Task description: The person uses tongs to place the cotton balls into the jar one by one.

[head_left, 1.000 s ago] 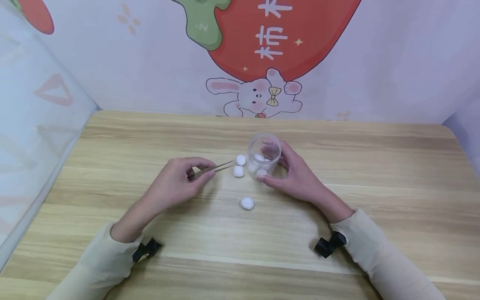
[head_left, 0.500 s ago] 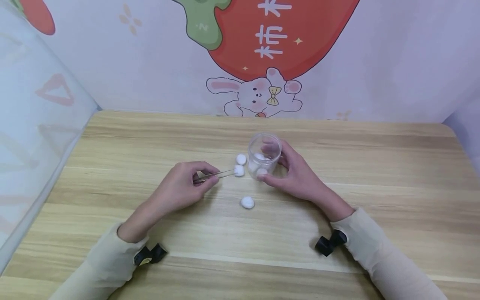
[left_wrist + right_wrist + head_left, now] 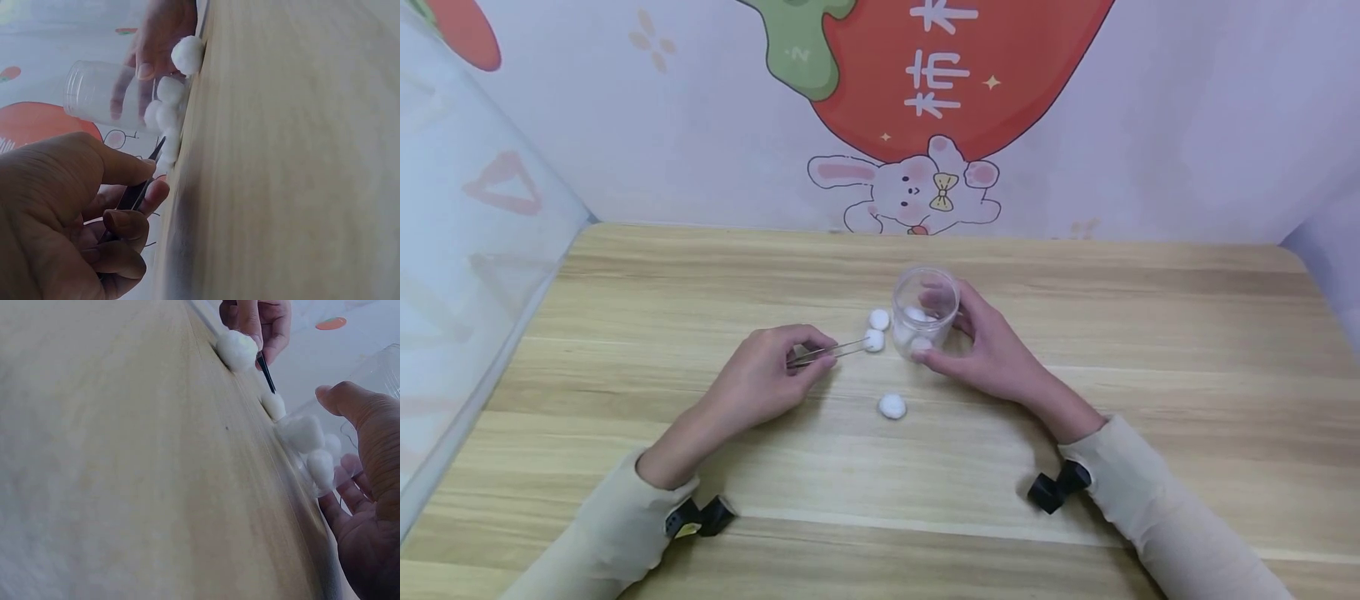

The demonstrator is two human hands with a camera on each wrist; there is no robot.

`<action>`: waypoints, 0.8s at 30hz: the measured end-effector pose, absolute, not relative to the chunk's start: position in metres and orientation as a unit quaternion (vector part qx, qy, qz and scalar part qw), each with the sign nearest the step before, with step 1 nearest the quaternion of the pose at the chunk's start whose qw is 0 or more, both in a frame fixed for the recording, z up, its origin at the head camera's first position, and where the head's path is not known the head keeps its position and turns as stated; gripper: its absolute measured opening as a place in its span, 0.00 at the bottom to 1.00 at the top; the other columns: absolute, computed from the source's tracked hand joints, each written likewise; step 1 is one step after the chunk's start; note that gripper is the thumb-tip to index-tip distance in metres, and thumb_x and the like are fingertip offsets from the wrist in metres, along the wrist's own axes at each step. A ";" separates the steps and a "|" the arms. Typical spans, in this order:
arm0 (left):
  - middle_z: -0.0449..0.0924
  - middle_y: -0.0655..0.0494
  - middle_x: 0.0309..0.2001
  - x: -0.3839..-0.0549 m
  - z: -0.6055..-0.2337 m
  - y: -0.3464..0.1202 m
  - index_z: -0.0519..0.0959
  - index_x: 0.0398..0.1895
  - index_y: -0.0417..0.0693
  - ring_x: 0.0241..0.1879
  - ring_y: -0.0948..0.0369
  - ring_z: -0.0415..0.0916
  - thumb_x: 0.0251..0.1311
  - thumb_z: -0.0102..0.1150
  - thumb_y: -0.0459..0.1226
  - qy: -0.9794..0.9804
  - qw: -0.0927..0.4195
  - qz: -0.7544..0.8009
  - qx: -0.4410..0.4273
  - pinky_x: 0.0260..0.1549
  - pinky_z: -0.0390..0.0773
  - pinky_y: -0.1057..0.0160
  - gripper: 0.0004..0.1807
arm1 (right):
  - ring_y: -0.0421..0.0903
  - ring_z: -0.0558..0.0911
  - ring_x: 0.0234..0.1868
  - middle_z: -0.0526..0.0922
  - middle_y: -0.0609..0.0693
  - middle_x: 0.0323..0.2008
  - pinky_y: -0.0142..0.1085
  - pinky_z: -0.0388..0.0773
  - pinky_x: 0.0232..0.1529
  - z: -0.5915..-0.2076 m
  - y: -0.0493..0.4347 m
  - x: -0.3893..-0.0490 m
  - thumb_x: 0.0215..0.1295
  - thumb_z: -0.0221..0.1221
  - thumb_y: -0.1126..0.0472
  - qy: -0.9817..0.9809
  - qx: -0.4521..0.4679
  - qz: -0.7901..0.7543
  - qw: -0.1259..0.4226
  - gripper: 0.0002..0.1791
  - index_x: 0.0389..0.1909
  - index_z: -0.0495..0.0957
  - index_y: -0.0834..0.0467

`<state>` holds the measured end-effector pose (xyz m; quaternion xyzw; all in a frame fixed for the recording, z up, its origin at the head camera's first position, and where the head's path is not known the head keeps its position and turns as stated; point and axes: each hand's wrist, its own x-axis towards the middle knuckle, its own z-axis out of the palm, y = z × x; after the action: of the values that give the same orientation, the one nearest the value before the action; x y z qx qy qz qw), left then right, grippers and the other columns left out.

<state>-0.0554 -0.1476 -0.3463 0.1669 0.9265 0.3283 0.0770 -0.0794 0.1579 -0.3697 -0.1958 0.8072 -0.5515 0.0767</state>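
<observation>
Metal tweezers (image 3: 831, 354) are pinched in my left hand (image 3: 767, 367), their tips at a white cotton ball (image 3: 874, 341) on the table. Whether the tips squeeze it, I cannot tell. Right behind that ball lies a second cotton ball (image 3: 879, 320). My right hand (image 3: 992, 346) holds a clear, open-topped jar (image 3: 927, 292) upright, thumb and fingers around its side. Several cotton balls (image 3: 304, 433) are at the jar's bottom in the right wrist view. Nearer the front, a third loose cotton ball (image 3: 892, 407) sits apart from both hands.
Everything stands on a wood-grain table (image 3: 880, 517). A printed cloth (image 3: 700, 125) with a rabbit and a red fruit hangs along the back edge, and another pale cloth (image 3: 467, 275) borders the left side.
My left hand has moved slightly right and toward the front, bringing the tweezer tips from beside the two paired cotton balls onto the nearer one. The right hand and jar stay put.
</observation>
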 end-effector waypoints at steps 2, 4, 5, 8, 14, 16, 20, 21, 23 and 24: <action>0.92 0.57 0.48 -0.056 -0.347 -0.147 0.89 0.47 0.52 0.47 0.58 0.87 0.69 0.69 0.40 0.927 0.079 0.326 0.170 0.49 0.84 0.51 0.07 | 0.48 0.75 0.74 0.76 0.52 0.70 0.48 0.71 0.77 -0.370 0.158 -0.079 0.59 0.77 0.63 0.808 -0.195 -0.551 0.076 0.47 0.77 0.64 0.50; 0.92 0.57 0.48 -0.056 -0.347 -0.147 0.90 0.47 0.52 0.46 0.59 0.86 0.69 0.69 0.40 0.927 0.080 0.323 0.174 0.49 0.84 0.52 0.07 | 0.48 0.75 0.74 0.76 0.52 0.70 0.48 0.71 0.77 -0.371 0.158 -0.079 0.59 0.77 0.63 0.808 -0.193 -0.551 0.075 0.47 0.77 0.64 0.50; 0.92 0.57 0.47 -0.056 -0.348 -0.147 0.89 0.47 0.53 0.45 0.60 0.86 0.69 0.69 0.40 0.927 0.081 0.322 0.175 0.48 0.84 0.53 0.07 | 0.48 0.75 0.74 0.76 0.51 0.70 0.48 0.71 0.77 -0.371 0.159 -0.079 0.59 0.78 0.63 0.809 -0.192 -0.551 0.074 0.48 0.77 0.64 0.50; 0.92 0.57 0.46 -0.056 -0.349 -0.148 0.90 0.46 0.53 0.44 0.60 0.86 0.69 0.69 0.39 0.929 0.081 0.318 0.170 0.47 0.84 0.52 0.06 | 0.48 0.75 0.74 0.76 0.52 0.71 0.48 0.71 0.77 -0.372 0.158 -0.079 0.59 0.77 0.63 0.804 -0.195 -0.556 0.075 0.47 0.77 0.64 0.51; 0.92 0.56 0.44 -0.057 -0.351 -0.148 0.90 0.45 0.52 0.46 0.58 0.88 0.70 0.68 0.39 0.933 0.078 0.310 0.167 0.49 0.86 0.50 0.05 | 0.48 0.75 0.74 0.76 0.52 0.71 0.49 0.71 0.77 -0.371 0.158 -0.080 0.59 0.78 0.62 0.805 -0.197 -0.554 0.076 0.47 0.77 0.64 0.50; 0.93 0.56 0.43 -0.058 -0.351 -0.148 0.90 0.44 0.51 0.45 0.59 0.88 0.69 0.69 0.38 0.933 0.074 0.308 0.170 0.48 0.86 0.51 0.05 | 0.48 0.75 0.74 0.76 0.52 0.70 0.48 0.71 0.77 -0.371 0.159 -0.080 0.59 0.78 0.62 0.806 -0.197 -0.553 0.075 0.47 0.77 0.65 0.50; 0.92 0.56 0.41 -0.058 -0.351 -0.149 0.90 0.43 0.51 0.41 0.61 0.86 0.69 0.69 0.38 0.934 0.068 0.305 0.174 0.44 0.85 0.53 0.05 | 0.48 0.75 0.74 0.76 0.52 0.70 0.47 0.71 0.77 -0.371 0.158 -0.080 0.59 0.77 0.62 0.804 -0.198 -0.555 0.077 0.47 0.77 0.65 0.50; 0.92 0.56 0.41 -0.058 -0.351 -0.149 0.90 0.43 0.51 0.40 0.62 0.85 0.69 0.69 0.37 0.933 0.067 0.306 0.175 0.43 0.84 0.54 0.04 | 0.47 0.75 0.74 0.76 0.51 0.70 0.46 0.71 0.77 -0.371 0.158 -0.080 0.59 0.77 0.62 0.805 -0.196 -0.555 0.077 0.47 0.77 0.65 0.50; 0.92 0.57 0.41 -0.058 -0.351 -0.150 0.90 0.43 0.51 0.38 0.63 0.84 0.69 0.69 0.37 0.932 0.067 0.308 0.177 0.42 0.83 0.57 0.04 | 0.47 0.75 0.74 0.76 0.51 0.70 0.46 0.70 0.77 -0.371 0.158 -0.080 0.59 0.77 0.63 0.804 -0.194 -0.556 0.079 0.47 0.77 0.65 0.50; 0.92 0.57 0.40 -0.058 -0.351 -0.150 0.90 0.42 0.51 0.38 0.64 0.83 0.69 0.69 0.37 0.932 0.067 0.309 0.177 0.41 0.82 0.58 0.04 | 0.47 0.75 0.74 0.76 0.51 0.70 0.46 0.70 0.77 -0.371 0.158 -0.080 0.59 0.77 0.63 0.803 -0.194 -0.558 0.079 0.46 0.77 0.65 0.50</action>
<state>-0.0579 -0.1501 -0.3515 0.1768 0.9320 0.3091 0.0674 -0.0796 0.1579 -0.3713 -0.1936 0.8031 -0.5580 0.0793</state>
